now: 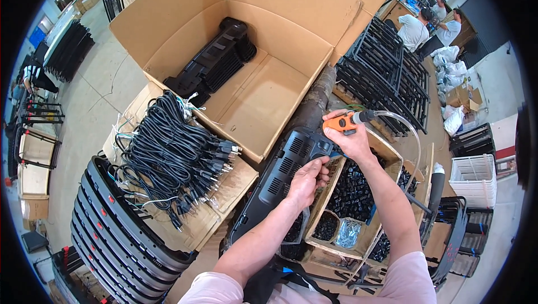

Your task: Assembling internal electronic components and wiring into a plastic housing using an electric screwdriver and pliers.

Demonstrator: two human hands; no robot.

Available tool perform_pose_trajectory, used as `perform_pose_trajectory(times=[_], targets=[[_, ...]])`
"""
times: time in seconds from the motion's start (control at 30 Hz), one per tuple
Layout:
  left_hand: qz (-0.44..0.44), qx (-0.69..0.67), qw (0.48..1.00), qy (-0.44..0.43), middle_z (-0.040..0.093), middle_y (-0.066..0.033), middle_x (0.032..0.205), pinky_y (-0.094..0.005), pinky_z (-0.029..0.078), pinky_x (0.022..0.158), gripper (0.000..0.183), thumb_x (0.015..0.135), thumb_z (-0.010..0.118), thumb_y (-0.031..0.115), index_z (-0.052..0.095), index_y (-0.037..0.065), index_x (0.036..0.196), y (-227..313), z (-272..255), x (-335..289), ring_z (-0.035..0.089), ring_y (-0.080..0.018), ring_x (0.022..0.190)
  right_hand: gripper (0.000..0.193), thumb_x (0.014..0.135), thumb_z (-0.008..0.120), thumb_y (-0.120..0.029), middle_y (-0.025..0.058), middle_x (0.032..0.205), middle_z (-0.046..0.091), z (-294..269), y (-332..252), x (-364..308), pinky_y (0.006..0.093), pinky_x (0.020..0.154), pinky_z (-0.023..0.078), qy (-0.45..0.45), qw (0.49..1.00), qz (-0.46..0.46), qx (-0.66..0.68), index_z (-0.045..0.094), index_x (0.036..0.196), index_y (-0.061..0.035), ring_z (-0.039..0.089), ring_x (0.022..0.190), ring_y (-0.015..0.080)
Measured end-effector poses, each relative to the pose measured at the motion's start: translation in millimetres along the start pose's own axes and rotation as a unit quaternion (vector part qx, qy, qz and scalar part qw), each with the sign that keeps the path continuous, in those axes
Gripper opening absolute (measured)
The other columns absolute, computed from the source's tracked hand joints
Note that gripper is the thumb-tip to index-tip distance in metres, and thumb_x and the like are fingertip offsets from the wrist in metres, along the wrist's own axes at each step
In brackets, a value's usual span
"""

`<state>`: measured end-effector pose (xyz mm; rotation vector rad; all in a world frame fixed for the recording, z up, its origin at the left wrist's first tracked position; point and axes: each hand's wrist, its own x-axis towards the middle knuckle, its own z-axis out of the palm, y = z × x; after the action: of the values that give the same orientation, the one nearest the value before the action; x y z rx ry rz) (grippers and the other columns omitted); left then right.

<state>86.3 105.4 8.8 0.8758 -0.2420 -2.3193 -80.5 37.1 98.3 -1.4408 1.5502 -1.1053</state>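
Note:
My right hand [352, 140] is closed around an orange air tool [340, 124] with a clear hose at its back end. The tool is held over the far end of a long black slotted plastic housing [283, 166]. My left hand [307, 182] is at that same end, thumb and forefinger pinched together against the housing's right edge and the other fingers curled. What it pinches is hidden; a small blue strip [335, 154] shows just beyond the fingertips. The housing lies lengthwise in front of me, on a dark rounded support [314, 99].
Right of the housing is a wooden parts box [318, 243] with black pieces and a bag of screws [348, 232]. A large carton [269, 88] holds black housings. Bundled black power cords [162, 155] lie left, above stacked curved grey panels [112, 231]. Black frames [386, 74] and people stand farther off.

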Motion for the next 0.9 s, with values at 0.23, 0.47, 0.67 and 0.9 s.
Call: perform_pose_trajectory(times=[0.23, 0.47, 0.67, 0.9], targets=[[0.003, -0.029, 0.998, 0.057, 0.072, -0.0014, 0.098, -0.0238, 0.054, 0.066, 0.027, 0.111, 0.059, 0.023, 0.068, 0.006, 0.130, 2.4, -10.1, -6.4, 0.064, -0.0093, 0.078, 0.028, 0.083, 0.083, -0.007, 0.0032, 0.103, 0.074, 4.8, -9.2, 2.8, 0.0297, 0.087, 0.056, 0.013, 1.000, -0.002, -0.016, 0.073, 0.109, -0.0042, 0.068, 0.094, 0.0117], [0.005, -0.076, 0.993, 0.090, 0.072, -0.0024, 0.100, -0.0254, 0.055, 0.069, 0.026, 0.111, 0.058, 0.021, 0.067, 0.004, 0.128, 6.1, 0.4, -8.1, 0.065, -0.0122, 0.080, 0.026, 0.084, 0.082, -0.007, 0.0030, 0.103, 0.074, 0.7, -4.1, 1.0, 0.0287, 0.087, 0.056, 0.020, 1.000, 0.003, 0.007, 0.073, 0.108, -0.0037, 0.068, 0.095, 0.0112], [0.001, -0.069, 0.995, 0.074, 0.071, -0.0013, 0.098, -0.0259, 0.055, 0.069, 0.025, 0.111, 0.058, 0.023, 0.069, 0.005, 0.124, 7.8, -3.6, -6.3, 0.064, -0.0122, 0.079, 0.046, 0.084, 0.083, -0.008, 0.0117, 0.122, 0.074, -7.4, -19.4, 9.9, 0.0352, 0.101, 0.055, -0.057, 0.997, 0.041, 0.005, 0.065, 0.126, -0.0021, 0.069, 0.112, 0.0179], [-0.005, -0.084, 0.993, 0.082, 0.070, -0.0004, 0.092, -0.0256, 0.053, 0.065, 0.026, 0.110, 0.060, 0.027, 0.071, 0.006, 0.120, 9.0, 1.2, -7.9, 0.063, -0.0120, 0.076, 0.040, 0.082, 0.082, -0.006, 0.0113, 0.120, 0.075, -9.6, -1.6, 14.9, 0.0360, 0.102, 0.055, -0.049, 0.998, 0.028, 0.002, 0.067, 0.120, -0.0031, 0.069, 0.112, 0.0191]])
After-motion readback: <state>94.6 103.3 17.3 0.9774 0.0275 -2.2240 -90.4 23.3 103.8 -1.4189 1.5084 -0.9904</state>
